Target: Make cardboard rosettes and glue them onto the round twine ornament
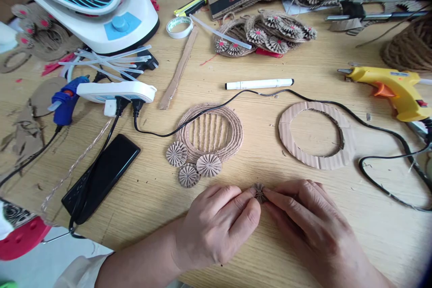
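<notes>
Between my fingertips is a small pleated cardboard rosette (259,192), partly covered by both hands. My left hand (224,222) pinches its left edge, and my right hand (303,216) grips the right edge. Just beyond my left hand lie three similar rosettes, the nearest to my fingers being a round pleated disc (209,165). They sit at the lower left of a twine-wrapped ring (238,132) strung with parallel cords. A bare cardboard ring (285,137) rests on the table past my right hand.
A yellow glue gun (398,90) lies at right, its black cable crossing the table and the twine ring. A white marker (259,84) lies mid-table. At left are a power strip (118,90), blue glue gun (65,101), black power bank (101,177) and fan (118,18).
</notes>
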A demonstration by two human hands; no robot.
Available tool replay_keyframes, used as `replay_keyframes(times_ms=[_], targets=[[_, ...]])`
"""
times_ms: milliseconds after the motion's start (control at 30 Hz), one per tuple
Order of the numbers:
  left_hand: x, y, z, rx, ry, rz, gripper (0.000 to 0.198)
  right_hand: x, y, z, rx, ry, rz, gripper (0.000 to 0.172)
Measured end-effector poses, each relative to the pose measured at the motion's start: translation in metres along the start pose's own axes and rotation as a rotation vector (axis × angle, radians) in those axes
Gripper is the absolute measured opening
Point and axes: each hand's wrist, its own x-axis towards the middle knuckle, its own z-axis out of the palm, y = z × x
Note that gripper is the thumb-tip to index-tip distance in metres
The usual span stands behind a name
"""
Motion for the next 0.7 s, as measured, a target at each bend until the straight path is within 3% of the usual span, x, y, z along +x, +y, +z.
replay_keyframes(times_ms=[167, 333, 700], targets=[[-0.001, -0.001, 0.003, -0.099, 0.035, -0.069, 0.018, -0.003, 0.002, 0.003, -0.005, -0.010, 0.011, 0.028], [-0.003, 0.000, 0.007, -0.139, 0.053, -0.186, 0.020, -0.005, 0.001, 0.003, -0.025, -0.006, 0.006, 0.021], [-0.002, 0.001, 0.010, -0.102, 0.064, -0.102, 0.023, -0.005, 0.001, 0.002, -0.024, -0.027, 0.008, 0.021]])
